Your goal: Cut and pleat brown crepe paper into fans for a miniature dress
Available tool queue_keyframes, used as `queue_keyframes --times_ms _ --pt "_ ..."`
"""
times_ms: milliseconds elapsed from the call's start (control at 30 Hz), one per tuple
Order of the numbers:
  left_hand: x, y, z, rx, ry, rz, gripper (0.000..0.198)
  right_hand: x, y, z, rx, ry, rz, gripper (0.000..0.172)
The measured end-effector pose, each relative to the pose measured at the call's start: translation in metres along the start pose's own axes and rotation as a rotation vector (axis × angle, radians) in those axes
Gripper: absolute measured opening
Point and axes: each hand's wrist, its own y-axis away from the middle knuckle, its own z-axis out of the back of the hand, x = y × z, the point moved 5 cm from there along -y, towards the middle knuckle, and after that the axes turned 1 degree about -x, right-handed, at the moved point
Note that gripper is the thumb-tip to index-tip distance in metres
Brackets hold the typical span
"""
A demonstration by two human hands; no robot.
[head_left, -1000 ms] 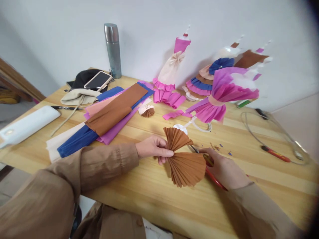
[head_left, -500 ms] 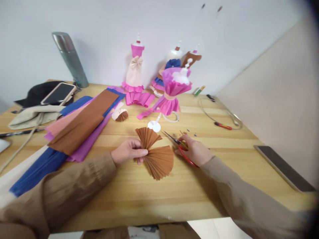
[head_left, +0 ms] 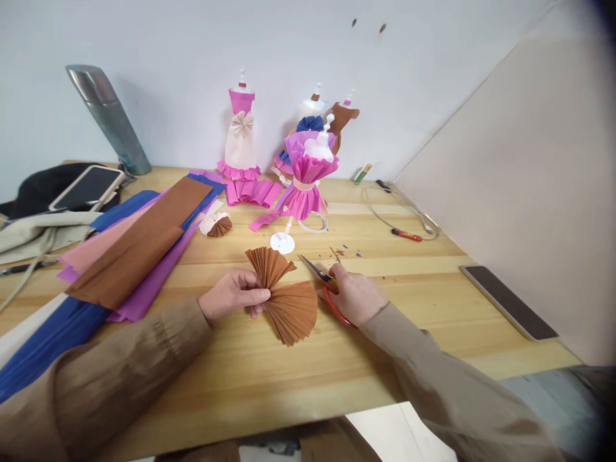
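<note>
My left hand [head_left: 237, 294] pinches a brown pleated paper fan [head_left: 293, 311] at its gathered middle, so two pleated wings spread out above and below the thumb. On the right, my right hand [head_left: 355, 294] is closed around red-handled scissors [head_left: 332, 300]. Their dark blades point up and left, just right of the fan and apart from it. Beyond the fan stands a small white dress form [head_left: 317, 149] wearing a pink and purple crepe-paper dress [head_left: 305, 197]. Its round white base [head_left: 282, 242] rests near the fan's upper wing.
Crepe-paper sheets [head_left: 139, 240] in brown, blue, pink and purple lie at left. A cream-and-brown rosette [head_left: 216, 224], a tape roll [head_left: 315, 222] and more dressed forms [head_left: 240, 141] stand behind. A flask [head_left: 113, 122], phone [head_left: 89, 187], red-handled tool [head_left: 407, 235] and dark slab [head_left: 509, 301] sit around.
The whole view has shifted, so everything appears farther left. My hands keep their hold on the fan and scissors, with little change between them.
</note>
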Motion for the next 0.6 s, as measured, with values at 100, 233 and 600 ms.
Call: queue_keyframes --times_ms 100,233,600 --pt "-0.001 0.001 0.001 -0.014 0.008 -0.012 0.047 0.008 -0.002 0.001 0.007 0.034 0.002 0.027" --pt "-0.003 0.004 -0.003 -0.015 0.062 -0.021 0.047 0.018 -0.003 0.006 0.027 -0.064 0.097 0.027" --pt "0.006 0.020 -0.048 0.269 -0.043 0.023 0.051 0.026 -0.019 0.018 -0.066 -0.187 0.258 0.016"
